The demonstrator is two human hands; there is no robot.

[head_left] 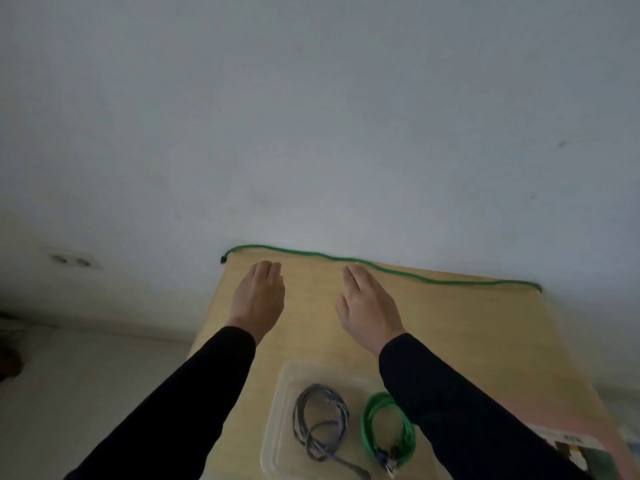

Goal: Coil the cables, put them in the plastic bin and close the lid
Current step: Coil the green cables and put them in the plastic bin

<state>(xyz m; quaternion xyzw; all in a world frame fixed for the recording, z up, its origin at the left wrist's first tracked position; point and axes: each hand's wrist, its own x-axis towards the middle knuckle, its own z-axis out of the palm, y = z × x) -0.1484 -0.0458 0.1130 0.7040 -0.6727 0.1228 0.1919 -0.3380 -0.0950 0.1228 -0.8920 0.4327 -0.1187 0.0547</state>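
A long green cable (381, 270) lies stretched out straight along the far edge of the wooden table (467, 334), against the wall. My left hand (258, 297) and my right hand (367, 306) hover flat over the table just short of that cable, fingers extended and holding nothing. Near me stands a clear plastic bin (277, 427) without its lid. Inside it lie a coiled grey cable (320, 420) and a coiled green cable (386, 427); my right sleeve covers part of the green coil. No lid is visible.
A pinkish sheet and a printed booklet (568, 441) lie at the table's near right corner. A wall socket (71, 259) sits low on the wall to the left. The floor drops away left of the table.
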